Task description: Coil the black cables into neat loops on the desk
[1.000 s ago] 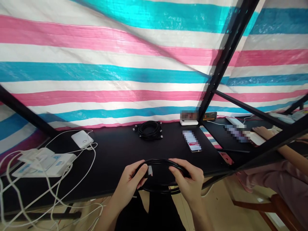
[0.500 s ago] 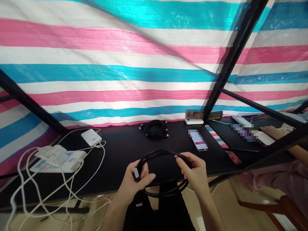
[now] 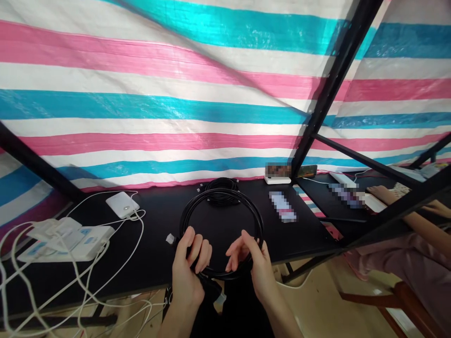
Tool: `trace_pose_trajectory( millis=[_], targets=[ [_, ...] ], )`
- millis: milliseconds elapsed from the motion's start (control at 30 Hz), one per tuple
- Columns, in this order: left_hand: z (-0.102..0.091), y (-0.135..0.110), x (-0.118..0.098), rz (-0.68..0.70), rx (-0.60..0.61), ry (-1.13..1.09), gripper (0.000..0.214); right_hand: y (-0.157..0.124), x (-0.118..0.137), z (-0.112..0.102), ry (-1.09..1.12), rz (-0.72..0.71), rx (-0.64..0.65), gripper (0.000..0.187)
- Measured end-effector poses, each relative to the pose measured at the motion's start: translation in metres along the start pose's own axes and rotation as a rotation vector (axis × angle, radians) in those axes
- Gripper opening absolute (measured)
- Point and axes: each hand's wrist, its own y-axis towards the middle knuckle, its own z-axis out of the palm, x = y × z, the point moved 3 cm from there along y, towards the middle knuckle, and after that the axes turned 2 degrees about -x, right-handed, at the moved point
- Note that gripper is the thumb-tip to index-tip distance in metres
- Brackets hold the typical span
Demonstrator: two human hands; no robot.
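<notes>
A black cable (image 3: 261, 218), wound into a round coil of several loops, is held up over the near edge of the black table (image 3: 151, 256). My left hand (image 3: 192, 258) wraps its fingers round the coil's left side. On the right side, my right hand (image 3: 252, 258) grips the loops between thumb and fingers. One pale plug (image 3: 170, 239) sticks out to the left of my left hand, and another pale connector (image 3: 221, 298) hangs below the coil. Behind it, a second coil of black cable (image 3: 221, 184) lies on the table, partly covered by the held one.
On the left lie a white power strip (image 3: 70, 244) with tangled white cords and a white power bank (image 3: 122, 204). A phone (image 3: 283, 206) and a white stand (image 3: 277, 180) are on the right. Beyond a black frame post (image 3: 326, 94), another person's arm (image 3: 419, 220) rests over the neighbouring table.
The coil has tilted up and now shows as an open ring. My left fingers have closed round its side, and the right hand has moved lower and left. The view has shifted slightly.
</notes>
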Motion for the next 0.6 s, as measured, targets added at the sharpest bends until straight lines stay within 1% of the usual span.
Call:
trace_pose_trajectory(
  millis=[67,200,267,300,333,400,467,500,533,600],
  targets=[
    [0.003,-0.003,0.002,-0.002,0.022,0.004,0.041,-0.001,-0.002,0.002,0.019,-0.042,-0.041,0.050],
    [0.010,-0.009,0.013,-0.040,0.111,0.072,0.044,0.000,-0.005,-0.002,0.087,-0.145,-0.237,0.059],
    [0.009,-0.005,0.023,-0.056,0.132,0.162,0.037,0.006,-0.007,-0.009,0.053,-0.179,-0.276,0.059],
    [0.006,0.000,0.027,-0.041,0.133,0.229,0.030,0.010,-0.009,-0.014,0.002,-0.187,-0.283,0.058],
    [0.001,0.008,0.032,-0.011,0.134,0.307,0.024,0.016,-0.011,-0.020,-0.063,-0.190,-0.291,0.057],
    [-0.014,0.025,0.039,0.098,0.094,0.518,0.024,0.028,-0.019,-0.036,-0.204,-0.153,-0.312,0.054],
    [-0.033,0.042,0.048,0.138,0.041,0.732,0.023,0.039,-0.033,-0.051,-0.293,-0.074,-0.273,0.054],
    [-0.042,0.049,0.054,0.137,0.022,0.816,0.023,0.043,-0.042,-0.060,-0.320,-0.034,-0.261,0.057],
    [-0.051,0.054,0.060,0.091,0.024,0.893,0.023,0.046,-0.051,-0.068,-0.355,0.004,-0.264,0.059],
    [-0.068,0.061,0.072,-0.030,-0.005,0.939,0.026,0.049,-0.069,-0.084,-0.510,0.104,-0.275,0.060]
  ],
)
